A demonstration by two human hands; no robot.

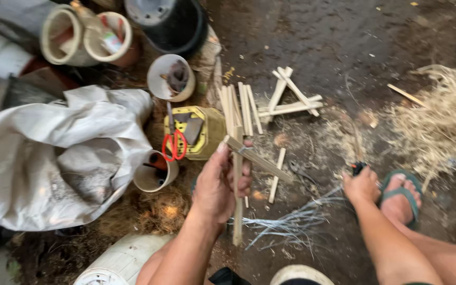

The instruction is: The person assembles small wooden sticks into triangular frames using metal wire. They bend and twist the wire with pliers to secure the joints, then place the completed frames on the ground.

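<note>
Dirt floor (pixel 312 37); left hand (pixel 218 184) fingers clamp crossed bamboo sticks (pixel 238 169); right hand (pixel 362 184) fisted on black tool (pixel 358 168).

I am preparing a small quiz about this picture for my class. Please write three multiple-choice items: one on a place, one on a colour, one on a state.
1. Where are the scissors?
A. On the yellow tin
B. In the white sack
C. Under the foot

2. What colour are the scissor handles?
A. Blue
B. Red
C. Black

3. What is the left hand doing?
A. Lying flat on the ground
B. Resting open on the sack
C. Gripping crossed bamboo sticks

Answers:
1 A, the scissors lie across the tin's left edge.
2 B, both finger loops are red.
3 C, the fingers are wrapped around the upright stick where another crosses it.
</note>
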